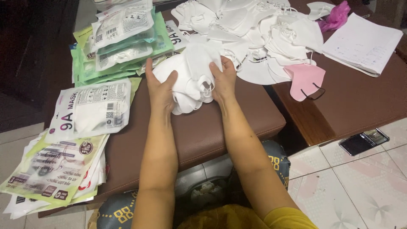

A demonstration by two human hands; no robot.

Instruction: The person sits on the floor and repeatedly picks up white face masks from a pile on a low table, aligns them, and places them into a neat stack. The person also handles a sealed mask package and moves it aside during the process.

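My left hand point(160, 88) and my right hand point(223, 80) press from both sides on a small stack of white face masks point(190, 74), held just above a brown padded stool top point(203, 127). Behind the stack lies a loose heap of white masks point(254, 29). A single pink mask point(306, 79) with black ear loops rests at the heap's right edge. Flat printed mask pouches point(91, 109) lie to the left of my left forearm.
More sealed green-and-white pouches point(121, 40) are piled at the back left, and others point(55, 169) at the front left. An open notebook point(362, 44) and a pink plastic scrap point(337, 16) sit on the wooden table point(356, 101). A phone point(363, 141) lies on the tiled floor.
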